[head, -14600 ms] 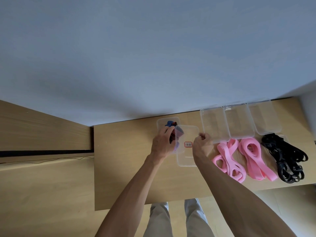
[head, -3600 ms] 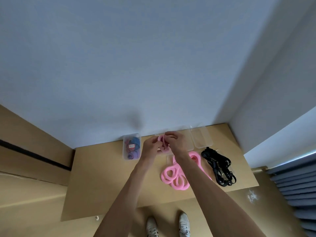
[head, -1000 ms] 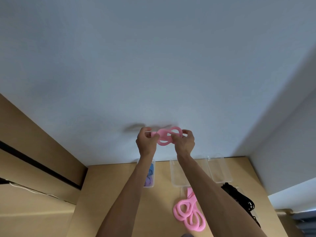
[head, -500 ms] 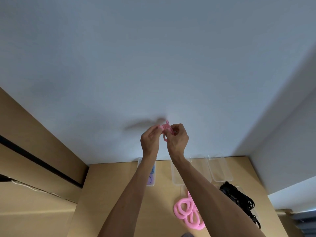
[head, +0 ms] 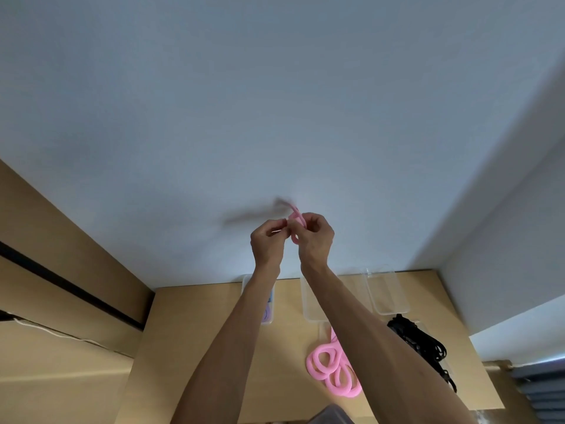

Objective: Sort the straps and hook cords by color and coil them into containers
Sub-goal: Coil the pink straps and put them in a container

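Since a second ago the soft pink strap (head: 296, 220) has gone from a figure-eight stretched between the hands to a tight bunch, with the hands drawn close together. The left hand (head: 268, 243) and right hand (head: 315, 237) each curl a grip on it, pinching it high before the pale wall. Well below the grip, on the wooden bench (head: 195, 332), lie coiled pink straps (head: 331, 370), black hook cords (head: 423, 347) and clear plastic containers (head: 386, 293).
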